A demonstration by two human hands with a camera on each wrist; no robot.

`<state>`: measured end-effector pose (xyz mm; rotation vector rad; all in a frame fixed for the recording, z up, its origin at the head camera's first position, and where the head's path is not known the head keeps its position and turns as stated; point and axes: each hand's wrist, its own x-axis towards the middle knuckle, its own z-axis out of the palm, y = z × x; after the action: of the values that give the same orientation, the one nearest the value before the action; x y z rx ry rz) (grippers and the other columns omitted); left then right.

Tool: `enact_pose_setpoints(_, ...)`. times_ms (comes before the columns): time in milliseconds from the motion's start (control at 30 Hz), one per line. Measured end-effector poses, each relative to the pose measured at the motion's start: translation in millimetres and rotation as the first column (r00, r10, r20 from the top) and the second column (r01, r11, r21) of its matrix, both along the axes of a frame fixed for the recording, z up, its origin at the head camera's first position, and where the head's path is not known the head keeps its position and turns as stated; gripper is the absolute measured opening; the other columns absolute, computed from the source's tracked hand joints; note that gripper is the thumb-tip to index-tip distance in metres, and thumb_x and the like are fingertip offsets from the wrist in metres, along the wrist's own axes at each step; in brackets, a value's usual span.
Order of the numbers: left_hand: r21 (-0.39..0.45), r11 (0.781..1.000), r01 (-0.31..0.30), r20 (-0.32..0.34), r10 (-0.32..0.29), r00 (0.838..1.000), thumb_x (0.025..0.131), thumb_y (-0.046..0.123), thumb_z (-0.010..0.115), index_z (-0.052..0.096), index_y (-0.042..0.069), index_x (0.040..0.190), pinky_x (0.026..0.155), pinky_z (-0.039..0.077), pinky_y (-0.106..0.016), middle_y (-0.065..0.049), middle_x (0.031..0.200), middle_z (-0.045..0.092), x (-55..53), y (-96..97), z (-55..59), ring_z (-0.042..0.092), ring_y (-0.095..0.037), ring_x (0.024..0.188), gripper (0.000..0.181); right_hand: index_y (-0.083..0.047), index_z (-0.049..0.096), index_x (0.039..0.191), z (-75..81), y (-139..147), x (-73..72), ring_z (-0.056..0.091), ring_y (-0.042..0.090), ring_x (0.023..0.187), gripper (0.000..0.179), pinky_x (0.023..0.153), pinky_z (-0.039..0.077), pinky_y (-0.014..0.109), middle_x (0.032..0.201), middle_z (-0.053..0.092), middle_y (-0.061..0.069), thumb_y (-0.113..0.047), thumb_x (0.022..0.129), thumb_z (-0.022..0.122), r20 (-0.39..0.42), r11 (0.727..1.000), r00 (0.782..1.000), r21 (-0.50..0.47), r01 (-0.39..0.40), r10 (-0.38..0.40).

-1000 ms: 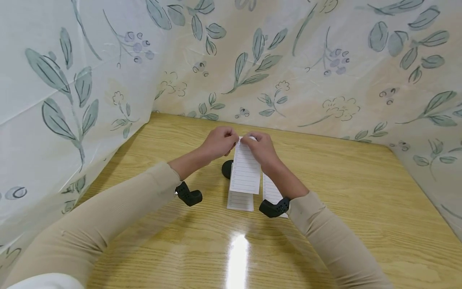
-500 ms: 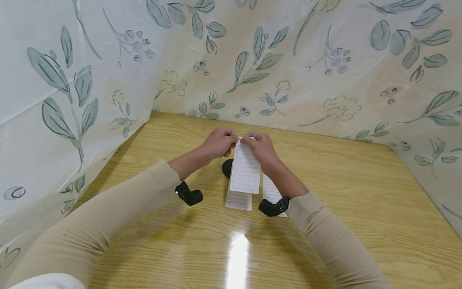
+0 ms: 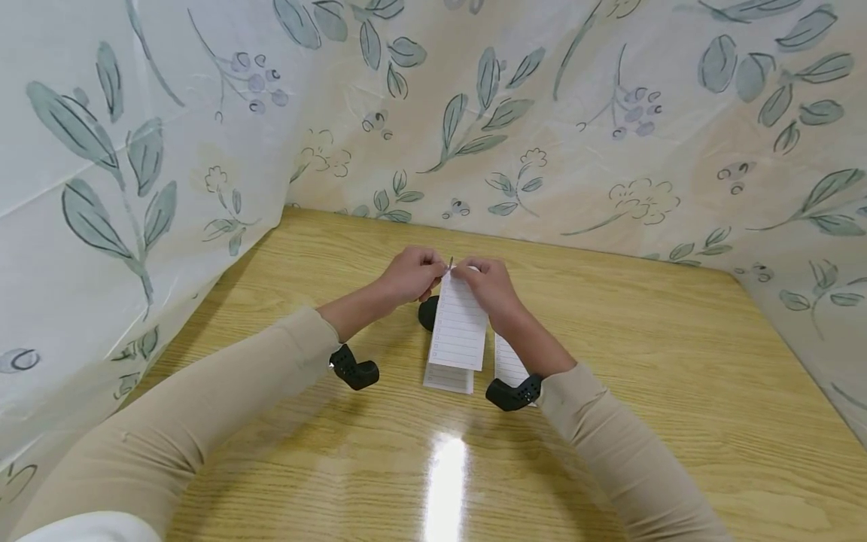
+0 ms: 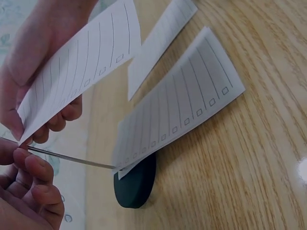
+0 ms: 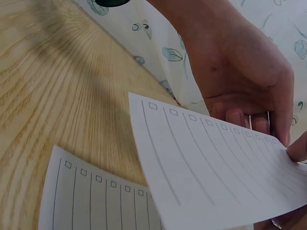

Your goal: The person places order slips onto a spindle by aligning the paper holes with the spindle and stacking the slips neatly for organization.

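Note:
A lined checklist slip (image 3: 459, 324) hangs between both hands at the tip of a thin metal spike (image 4: 72, 158). My left hand (image 3: 409, 275) pinches the slip's top left corner beside the spike, thumb against curled fingers. From the other side my right hand (image 3: 494, 290) pinches the top edge between thumb and fingers. A short bit of spike pokes up above that edge in the head view. Lower on the spike, more slips (image 4: 177, 105) sit just over the round black base (image 4: 136, 184). Whether the held slip is fully pierced is hard to see.
Another checklist slip (image 3: 509, 365) lies on the wooden table (image 3: 325, 459), partly under the right forearm. A leaf-patterned sheet (image 3: 379, 150) hangs behind and at the sides. Each wrist wears a black camera band (image 3: 355, 369).
Both hands have lowered a little with the slip. The spike's tip now shows clearly above the slip's top edge, between the hands.

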<state>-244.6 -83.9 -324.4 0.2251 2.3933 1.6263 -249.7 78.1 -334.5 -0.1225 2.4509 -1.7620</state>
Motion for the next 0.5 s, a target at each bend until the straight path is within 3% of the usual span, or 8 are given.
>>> enact_pose_setpoints(200,-0.031,1.000,-0.004,-0.002,0.004,1.000,0.102,0.022,0.049,0.059,0.006,0.094,0.051,0.036,-0.025,-0.004,0.072,0.051,-3.0,0.6,-9.5,0.043,-0.014,0.051,0.020,-0.002,0.069,0.099,-6.3,1.6,-0.4,0.051,0.017,0.094,0.023,0.080,0.042,0.027,0.111,0.060,0.006,-0.020,0.090,0.059,0.022,0.999,1.000,0.045,0.002,-0.003)
enact_pose_setpoints(367,-0.051,0.999,-0.004,-0.008,0.003,1.000,0.101,0.021,0.050,0.059,0.006,0.091,0.051,0.037,-0.027,-0.013,0.078,0.054,-4.1,1.2,-16.8,0.043,-0.015,0.051,0.020,-0.003,0.070,0.100,-12.4,3.9,-0.8,0.051,0.019,0.093,0.023,0.079,0.043,0.029,0.114,0.060,0.007,-0.022,0.091,0.059,0.041,0.997,0.999,0.069,-0.014,0.011)
enact_pose_setpoints(500,-0.081,0.997,-0.019,-0.010,0.018,1.000,0.100,0.020,0.052,0.060,0.007,0.091,0.051,0.038,-0.027,-0.011,0.077,0.056,-4.4,2.0,-21.9,0.045,-0.014,0.051,0.018,-0.005,0.069,0.098,-18.3,5.8,-2.4,0.050,0.020,0.095,0.022,0.080,0.041,0.030,0.115,0.059,0.006,-0.024,0.092,0.060,0.054,0.996,0.998,0.080,-0.028,0.024)
